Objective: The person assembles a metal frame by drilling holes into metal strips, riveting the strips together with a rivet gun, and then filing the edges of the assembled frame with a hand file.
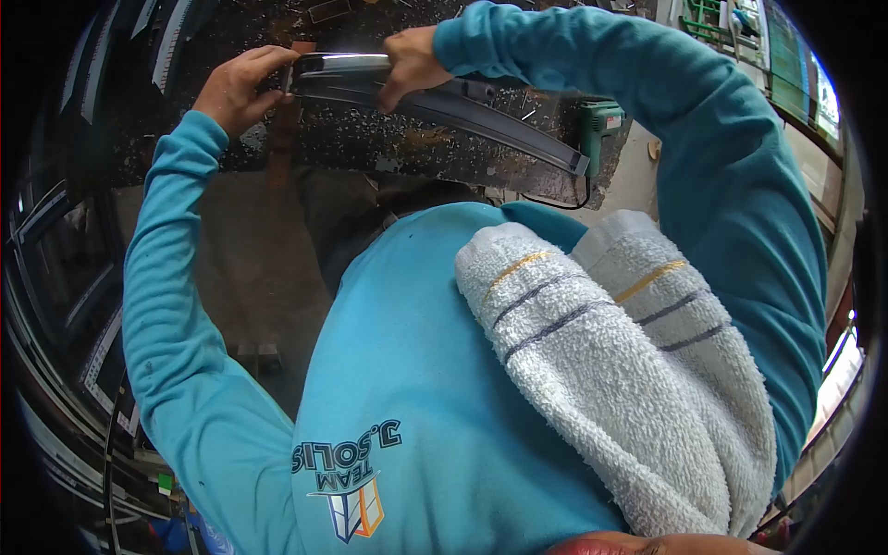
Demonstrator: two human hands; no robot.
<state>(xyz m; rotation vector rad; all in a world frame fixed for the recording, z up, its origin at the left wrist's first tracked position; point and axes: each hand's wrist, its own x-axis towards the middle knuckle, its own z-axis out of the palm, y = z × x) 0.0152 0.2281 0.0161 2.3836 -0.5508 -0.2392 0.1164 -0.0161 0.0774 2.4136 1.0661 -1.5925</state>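
At the top of the head view, my left hand (242,91) has thumb and fingers closed at the left end of a shiny metal profile (338,65). My right hand (412,67) grips the same profile further right, its fingers wrapped over it. A long dark grey metal profile (490,131) runs from beneath my hands toward the lower right. Whether it joins the shiny length is hard to tell. Both lie over a dark workbench (356,153) strewn with shavings.
A green corded power tool (601,125) stands at the bench's right, beside the grey profile's end. Long metal frames (79,277) line the left side. A white towel (610,388) hangs over my shoulder. A flat brown strip (282,139) crosses the bench near my left hand.
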